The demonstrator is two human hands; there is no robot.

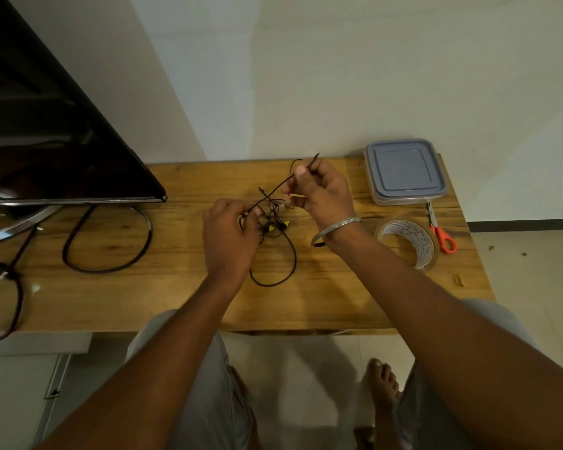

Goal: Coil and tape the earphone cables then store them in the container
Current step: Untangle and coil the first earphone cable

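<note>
A wooden counter [176, 287] stands against a pale wall. My right grip [322, 190] pinches the earphone cable [273, 193] near its plug end. My left grip [228, 238] holds the tangled rest, with the yellow buds just beside it. The strand between them runs diagonally, from far right to near left. The container [403, 172] has its lid on, so I cannot see inside; it stands nearer my right grip, beyond the tape roll [407, 243].

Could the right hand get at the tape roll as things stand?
Probably yes, once it lets go: the right hand pinches the earphone cable, but the tape roll lies just beside its wrist, nothing between.
</note>
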